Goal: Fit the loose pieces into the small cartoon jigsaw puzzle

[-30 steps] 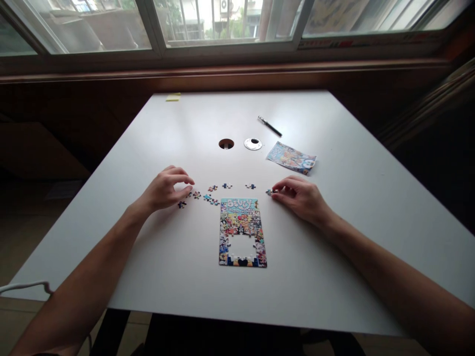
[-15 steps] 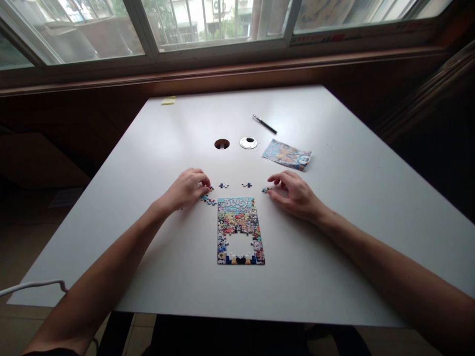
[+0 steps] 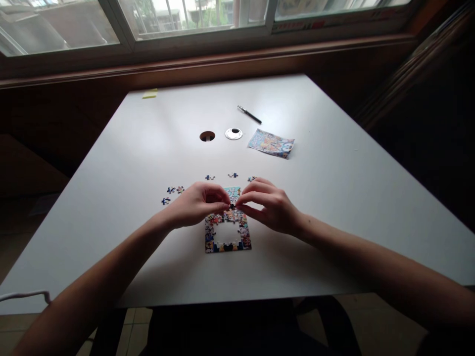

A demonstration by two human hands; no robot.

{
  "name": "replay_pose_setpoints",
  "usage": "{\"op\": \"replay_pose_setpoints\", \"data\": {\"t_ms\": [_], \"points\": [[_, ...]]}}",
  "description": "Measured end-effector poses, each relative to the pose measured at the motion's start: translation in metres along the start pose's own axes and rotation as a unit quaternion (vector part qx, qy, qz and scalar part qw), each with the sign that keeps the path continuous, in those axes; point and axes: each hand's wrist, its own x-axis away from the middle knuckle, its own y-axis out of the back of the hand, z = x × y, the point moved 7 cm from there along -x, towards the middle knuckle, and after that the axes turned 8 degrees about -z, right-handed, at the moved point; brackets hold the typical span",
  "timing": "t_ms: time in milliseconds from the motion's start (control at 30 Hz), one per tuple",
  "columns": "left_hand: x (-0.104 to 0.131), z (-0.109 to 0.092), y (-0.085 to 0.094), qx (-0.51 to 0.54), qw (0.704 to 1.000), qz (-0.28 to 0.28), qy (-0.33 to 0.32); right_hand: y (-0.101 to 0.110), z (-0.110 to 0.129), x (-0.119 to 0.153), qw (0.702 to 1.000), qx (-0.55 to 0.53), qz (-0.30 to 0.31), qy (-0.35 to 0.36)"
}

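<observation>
Left hand (image 3: 195, 203) and right hand (image 3: 276, 207): brought inward since the earlier frame, from either side to above the puzzle (image 3: 210, 238). Fingers: both sets closed, tips meeting on one dark piece (image 3: 232, 206). Puzzle: flat on the worktop (image 3: 315, 173), outer parts assembled, central gap unfilled. Loose pieces, unplaced: left cluster (image 3: 180, 189), three visible; far row (image 3: 233, 175), three visible; others possibly hidden by hands.

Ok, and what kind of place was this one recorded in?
Probably a room in a home or small office: a white desk with a round cable hole stands by a wide window, a pen lying on it.
</observation>
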Motion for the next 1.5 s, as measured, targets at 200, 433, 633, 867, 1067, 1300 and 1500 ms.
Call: {"op": "replay_pose_setpoints", "data": {"t_ms": [200,433,633,867,1067,1300,1500], "points": [[-0.001,0.002,-0.004,0.013,0.999,0.029,0.005,-0.004,0.002,0.001,1.0,-0.027,0.014,-0.002],[0.01,0.002,0.013,-0.093,0.993,-0.04,-0.058,-0.009,0.005,0.0,0.997,-0.045,0.042,-0.036],[0.047,0.005,0.023,-0.25,0.906,-0.104,-0.325,-0.025,0.009,-0.001,0.993,-0.067,0.073,-0.059],[0.057,0.011,0.017,-0.239,0.903,-0.017,-0.358,-0.041,0.011,-0.001,0.99,-0.07,0.111,-0.044],[0.058,0.01,0.01,-0.268,0.892,0.002,-0.363,-0.047,0.01,0.001,0.99,-0.065,0.123,-0.033],[0.061,0.011,0.009,-0.297,0.879,0.001,-0.373,-0.049,0.012,0.0,0.989,-0.044,0.141,-0.026],[0.063,0.011,0.007,-0.336,0.856,-0.002,-0.393,-0.051,0.012,0.001,0.989,-0.026,0.143,-0.013]]}}
